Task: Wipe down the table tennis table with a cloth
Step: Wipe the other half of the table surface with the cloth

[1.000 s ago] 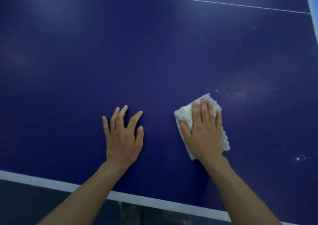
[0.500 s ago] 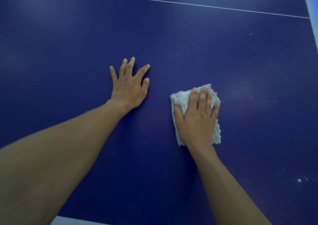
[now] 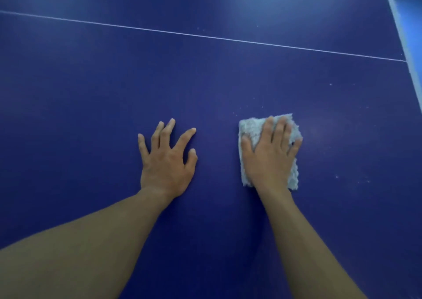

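Note:
The dark blue table tennis table [image 3: 91, 93] fills the view. A folded pale grey cloth [image 3: 250, 128] lies flat on it, right of centre. My right hand [image 3: 270, 157] presses down on the cloth, fingers over its far edge, covering most of it. My left hand [image 3: 166, 161] rests flat on the bare surface to the left of the cloth, fingers spread, holding nothing.
A thin white centre line [image 3: 205, 37] crosses the table beyond my hands. The white edge stripe [image 3: 408, 58] runs down the far right, with lighter blue floor past it. Small white specks [image 3: 331, 85] dot the surface right of the cloth.
Both hands and the cloth have gone farther onto the table, away from its near edge, which is now out of view. The white centre line sits lower in the frame than before.

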